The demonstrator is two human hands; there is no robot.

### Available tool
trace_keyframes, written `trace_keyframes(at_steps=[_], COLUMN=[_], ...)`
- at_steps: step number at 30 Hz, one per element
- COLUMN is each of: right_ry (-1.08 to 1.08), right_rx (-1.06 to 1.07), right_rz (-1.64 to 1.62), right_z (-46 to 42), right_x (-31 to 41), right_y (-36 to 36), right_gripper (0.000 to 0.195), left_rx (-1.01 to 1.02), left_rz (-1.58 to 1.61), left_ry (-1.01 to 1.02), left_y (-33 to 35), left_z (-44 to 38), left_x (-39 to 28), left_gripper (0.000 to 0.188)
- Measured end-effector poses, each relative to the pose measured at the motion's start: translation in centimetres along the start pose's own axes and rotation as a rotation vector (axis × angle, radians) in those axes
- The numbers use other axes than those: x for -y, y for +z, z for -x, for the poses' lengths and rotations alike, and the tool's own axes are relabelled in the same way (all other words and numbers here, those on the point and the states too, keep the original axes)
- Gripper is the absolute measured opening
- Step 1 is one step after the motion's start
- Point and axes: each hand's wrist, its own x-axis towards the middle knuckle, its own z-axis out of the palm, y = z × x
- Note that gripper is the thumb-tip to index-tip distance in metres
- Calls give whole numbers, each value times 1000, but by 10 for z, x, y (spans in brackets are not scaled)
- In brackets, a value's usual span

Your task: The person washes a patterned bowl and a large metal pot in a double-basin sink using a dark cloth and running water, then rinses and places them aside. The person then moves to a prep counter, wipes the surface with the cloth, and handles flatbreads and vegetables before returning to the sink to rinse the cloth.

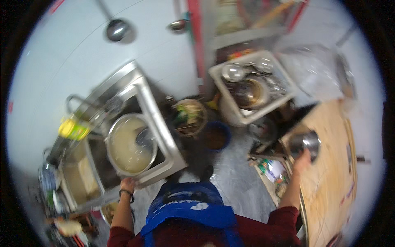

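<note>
My right hand (302,162) is on the near side of a shiny metal bowl or pot (304,145), which is at the wooden worktop on the right; its fingers are partly hidden and blurred. On the left, my left hand (128,184) rests at the front edge of a stainless steel sink (160,129), with a dark band around the wrist. A large round metal pot (118,166) of cloudy, yellowish liquid stands in the sink just beyond this hand, with a dark rounded utensil or bowl (145,137) partly in the liquid.
A white rectangular tub (259,114) holds metal cookware ahead on the right. Below it are a blue basin (230,137) and a basket of vegetables (189,115). A yellow bottle (72,129) stands behind the sink. Ladles (117,30) hang on the wall. The wooden worktop (327,185) lies right.
</note>
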Motion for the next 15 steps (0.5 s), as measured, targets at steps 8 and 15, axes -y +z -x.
trace_keyframes(at_steps=[8, 15], right_ry=[102, -180], right_rx=[92, 522], right_rz=[681, -750], right_z=[-5, 36], right_x=[14, 310], right_y=[-6, -26], right_gripper=[43, 32], left_rx=[-206, -209], left_rz=[-127, -48], left_ry=[16, 32], left_y=[-27, -30], left_z=[48, -25], left_x=[-16, -30], left_gripper=[41, 51])
